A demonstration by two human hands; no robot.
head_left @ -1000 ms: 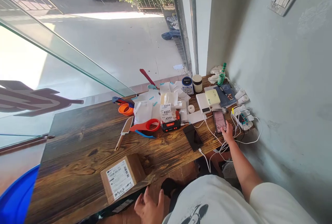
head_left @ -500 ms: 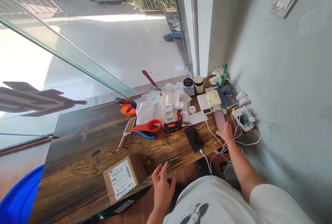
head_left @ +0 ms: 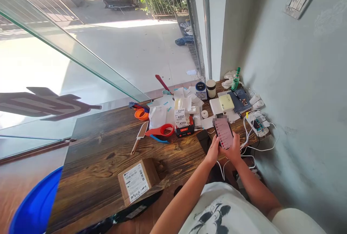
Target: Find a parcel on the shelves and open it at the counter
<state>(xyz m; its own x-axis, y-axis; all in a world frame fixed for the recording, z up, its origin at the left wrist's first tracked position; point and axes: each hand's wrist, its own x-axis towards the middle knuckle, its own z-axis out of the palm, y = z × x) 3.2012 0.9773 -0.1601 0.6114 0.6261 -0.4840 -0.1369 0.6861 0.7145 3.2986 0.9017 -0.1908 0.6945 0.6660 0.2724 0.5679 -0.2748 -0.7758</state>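
Both hands (head_left: 223,148) now on the phone (head_left: 224,132)

The left hand (head_left: 213,151) joins the right hand (head_left: 233,150) at the phone. Half a second ago it was apart, above the near edge of the table (head_left: 108,161), close to the cardboard box (head_left: 138,181); now it meets the phone's lower left side. The right hand, then alone on the phone, grips the lower right side. The fingers (head_left: 236,140) of both hands are bent in against the case, parted only as far as the phone between them; how they lie underneath cannot be seen.

The phone itself has shifted left and nearer the body, away from the power strip (head_left: 257,122). Its lit pink screen, tilted toward the person, shows a list, and its upper end is pixelated. It now partly covers the dark phone (head_left: 202,139), which lay fully in view before, and overlaps the near end of the white power bank (head_left: 216,106). The box, the red tape dispenser (head_left: 157,131) and the pale-handled knife (head_left: 140,136) keep their places on the table.
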